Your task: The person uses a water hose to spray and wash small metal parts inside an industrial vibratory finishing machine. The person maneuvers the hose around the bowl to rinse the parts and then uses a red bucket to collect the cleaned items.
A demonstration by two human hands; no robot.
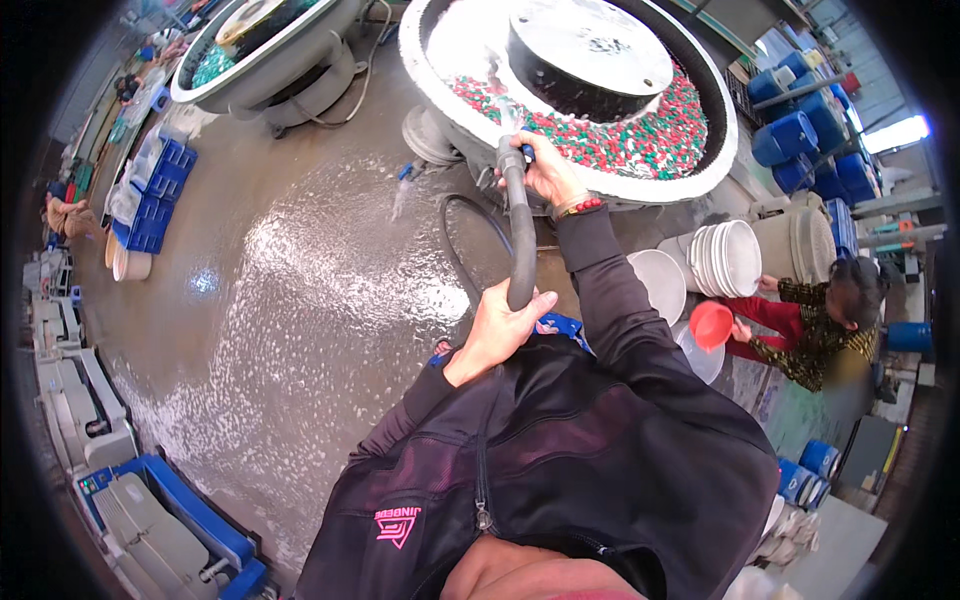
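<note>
A thick dark grey hose runs up between my hands. My left hand is wrapped round its lower part, close to my body. Farther up, my right hand grips the hose by its end fitting, next to a small blue valve handle. Water comes out of the hose end toward a large round tub with a thick white rim. Many small red, green and white pieces lie in the tub's ring-shaped trough, around a raised centre with a white round lid.
A second tub stands at the far left. The floor is wet and foamy. Blue crates stand left. At right, a co-worker holds a red bowl beside stacked white buckets; blue barrels lie behind.
</note>
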